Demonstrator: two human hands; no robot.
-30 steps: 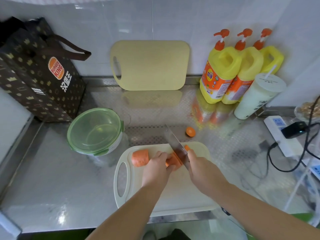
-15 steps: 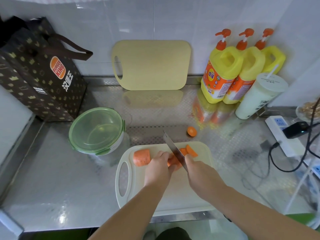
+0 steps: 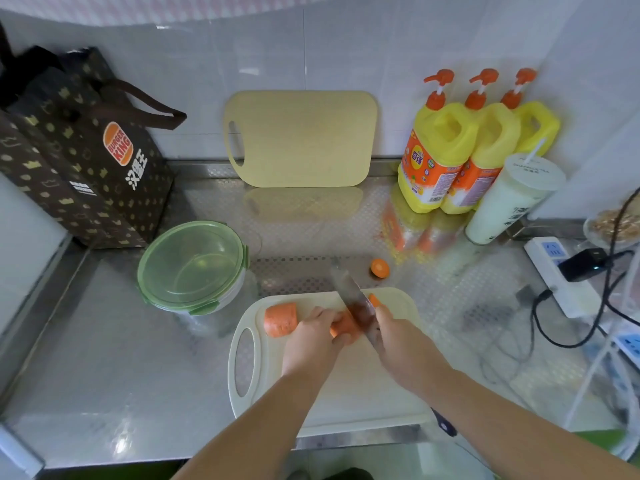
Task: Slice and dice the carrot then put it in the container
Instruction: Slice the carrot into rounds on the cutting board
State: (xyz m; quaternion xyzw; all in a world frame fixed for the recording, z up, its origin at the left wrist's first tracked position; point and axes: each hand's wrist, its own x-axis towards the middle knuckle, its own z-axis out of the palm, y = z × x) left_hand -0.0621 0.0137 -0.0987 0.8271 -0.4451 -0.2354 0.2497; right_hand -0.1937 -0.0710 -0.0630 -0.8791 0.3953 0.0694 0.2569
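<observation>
Carrot (image 3: 341, 329) lies on the white board (image 3: 346, 393), pinched under the curled fingers of my left hand (image 3: 313, 336). My right hand (image 3: 401, 337) grips the knife (image 3: 353, 299), blade touching the carrot just right of those fingers. I judge it best to tuck the fingertips back and cut straight down. A bigger chunk (image 3: 281, 319) sits left of the fingers. The lidded container (image 3: 192, 263) stands further left on the steel desk (image 3: 104, 358); a stray end (image 3: 380, 268) lies beyond the blade tip.

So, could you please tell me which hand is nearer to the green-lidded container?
Left. The left hand holds the carrot just right of the container; the right hand, gripping the knife, is farther right.
</observation>
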